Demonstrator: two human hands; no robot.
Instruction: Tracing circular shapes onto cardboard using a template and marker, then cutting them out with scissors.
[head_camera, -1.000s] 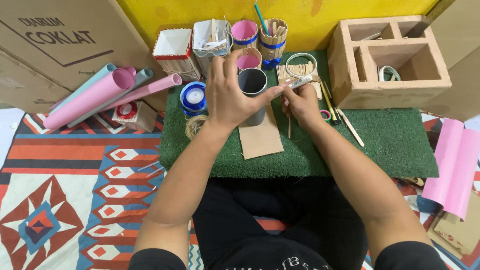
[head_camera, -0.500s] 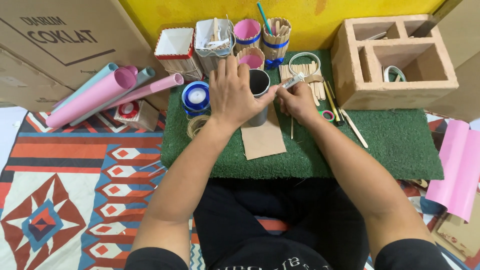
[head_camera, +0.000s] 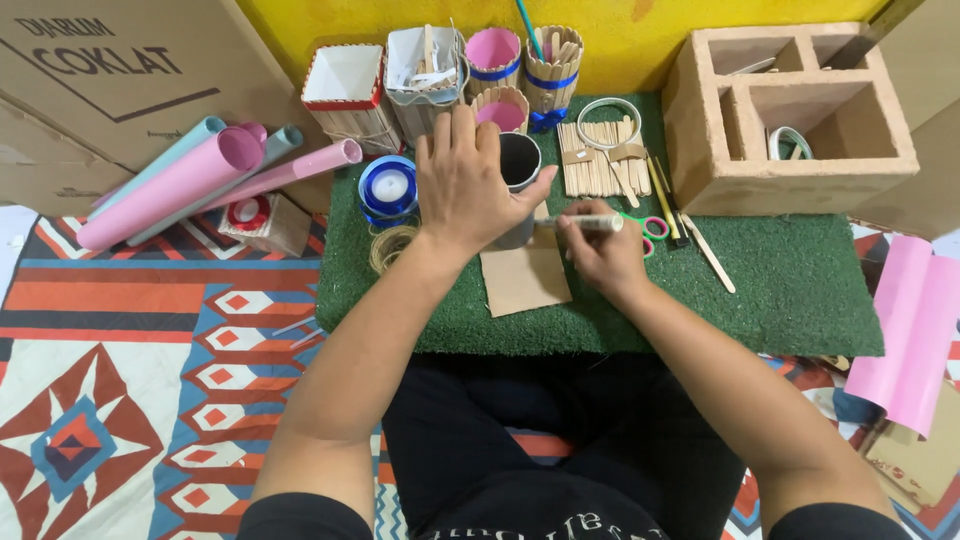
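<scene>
Head view: the left hand (head_camera: 462, 185) grips the dark cylinder (head_camera: 518, 170) standing on the cardboard piece (head_camera: 525, 280), mid green mat (head_camera: 780, 290). The right hand (head_camera: 600, 250) pinches a pen (head_camera: 585, 223) against its base. Tracing calls for steady downward pressure and a tip kept tight against the wall.

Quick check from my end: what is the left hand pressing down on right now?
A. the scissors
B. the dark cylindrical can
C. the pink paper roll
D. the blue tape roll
B: the left hand lies over the dark cylindrical can, which stands on the cardboard piece.
</scene>
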